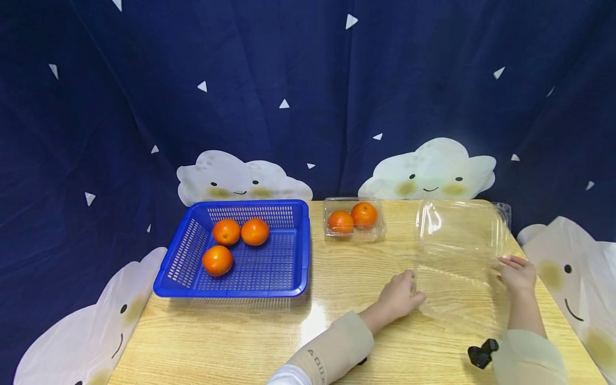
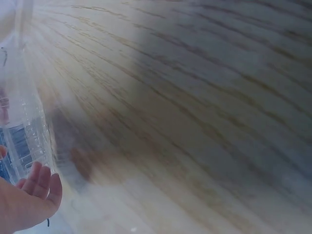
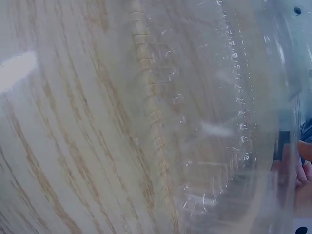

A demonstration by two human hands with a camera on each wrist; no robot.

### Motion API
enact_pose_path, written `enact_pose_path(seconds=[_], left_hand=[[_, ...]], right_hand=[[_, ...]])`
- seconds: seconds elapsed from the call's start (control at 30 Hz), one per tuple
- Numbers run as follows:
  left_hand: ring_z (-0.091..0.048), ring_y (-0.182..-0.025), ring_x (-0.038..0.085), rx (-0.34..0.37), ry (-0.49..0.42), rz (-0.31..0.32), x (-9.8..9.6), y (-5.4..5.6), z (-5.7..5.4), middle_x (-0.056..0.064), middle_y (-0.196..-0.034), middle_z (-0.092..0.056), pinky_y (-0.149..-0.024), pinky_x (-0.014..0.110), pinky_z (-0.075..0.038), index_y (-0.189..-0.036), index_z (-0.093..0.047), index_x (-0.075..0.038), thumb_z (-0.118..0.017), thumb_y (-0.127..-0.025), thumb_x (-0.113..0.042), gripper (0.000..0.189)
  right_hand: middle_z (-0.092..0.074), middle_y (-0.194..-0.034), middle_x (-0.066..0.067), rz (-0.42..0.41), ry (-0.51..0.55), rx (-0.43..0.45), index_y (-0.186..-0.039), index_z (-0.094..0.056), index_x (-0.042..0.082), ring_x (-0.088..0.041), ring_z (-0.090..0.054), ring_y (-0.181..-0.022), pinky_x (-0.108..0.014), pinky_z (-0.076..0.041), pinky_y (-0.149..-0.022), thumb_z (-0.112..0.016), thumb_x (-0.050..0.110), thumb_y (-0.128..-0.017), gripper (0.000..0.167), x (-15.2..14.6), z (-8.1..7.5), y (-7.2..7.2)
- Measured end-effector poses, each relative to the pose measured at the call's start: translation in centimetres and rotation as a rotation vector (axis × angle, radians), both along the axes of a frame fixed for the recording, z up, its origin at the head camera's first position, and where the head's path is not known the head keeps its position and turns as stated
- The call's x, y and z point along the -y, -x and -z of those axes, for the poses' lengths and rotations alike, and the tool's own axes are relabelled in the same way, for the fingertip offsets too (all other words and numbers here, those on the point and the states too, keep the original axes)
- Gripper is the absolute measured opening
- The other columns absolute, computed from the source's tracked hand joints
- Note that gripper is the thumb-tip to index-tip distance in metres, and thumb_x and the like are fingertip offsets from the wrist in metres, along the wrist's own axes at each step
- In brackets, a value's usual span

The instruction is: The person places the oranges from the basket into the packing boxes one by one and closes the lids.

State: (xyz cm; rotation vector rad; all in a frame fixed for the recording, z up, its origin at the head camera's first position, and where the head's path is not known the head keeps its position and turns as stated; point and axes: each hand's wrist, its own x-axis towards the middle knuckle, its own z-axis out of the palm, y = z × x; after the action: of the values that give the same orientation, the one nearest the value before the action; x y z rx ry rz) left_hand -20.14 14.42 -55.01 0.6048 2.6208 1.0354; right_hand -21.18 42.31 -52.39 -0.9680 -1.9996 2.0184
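A large clear plastic clamshell container (image 1: pixel 457 224) lies opened out on the right part of the table, its two halves spread from back to front. My left hand (image 1: pixel 398 295) is at the left edge of the front half, thumb and curled fingers on the rim. On the opposite side, my right hand (image 1: pixel 518 275) pinches the right edge near the middle. In the left wrist view, the left hand (image 2: pixel 36 197) has clear plastic beside its bent fingers. The right wrist view shows ridged clear plastic (image 3: pixel 214 126), with fingers of a hand (image 3: pixel 303 170) at the far right.
A blue plastic basket (image 1: pixel 284 267) with three oranges (image 1: pixel 217 261) stands at the left. At the back middle, a small clear box (image 1: pixel 329 230) holds two oranges (image 1: pixel 364 214). More clear plastic (image 1: pixel 504 213) shows at the back right corner. A dark curtain (image 1: pixel 308 80) hangs behind.
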Motion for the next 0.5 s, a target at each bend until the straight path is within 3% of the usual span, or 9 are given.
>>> enact_pose_path(seconds=[0.27,0.5], left_hand=[[-0.048,-0.083,0.003,0.020,-0.006,-0.004,0.9,-0.3,0.0,-0.012,-0.088,-0.051,-0.068,0.020,-0.042,-0.127,-0.045,-0.014,-0.057,-0.082,-0.037,0.051],[-0.047,-0.081,0.003,-0.006,-0.003,-0.002,1.4,-0.8,0.1,-0.013,-0.087,-0.050,-0.070,0.019,-0.042,-0.125,-0.046,-0.012,-0.057,-0.083,-0.036,0.050]], right_hand=[[-0.056,-0.062,0.021,0.023,0.056,-0.012,-0.096,-0.039,0.015,0.006,-0.053,-0.056,-0.016,-0.046,-0.050,-0.056,-0.008,-0.079,0.033,0.9,-0.1,0.0],[-0.056,-0.064,0.021,-0.007,0.016,-0.034,-0.096,-0.039,0.014,0.006,-0.053,-0.057,-0.015,-0.046,-0.051,-0.056,-0.008,-0.079,0.033,1.5,0.3,0.1]])
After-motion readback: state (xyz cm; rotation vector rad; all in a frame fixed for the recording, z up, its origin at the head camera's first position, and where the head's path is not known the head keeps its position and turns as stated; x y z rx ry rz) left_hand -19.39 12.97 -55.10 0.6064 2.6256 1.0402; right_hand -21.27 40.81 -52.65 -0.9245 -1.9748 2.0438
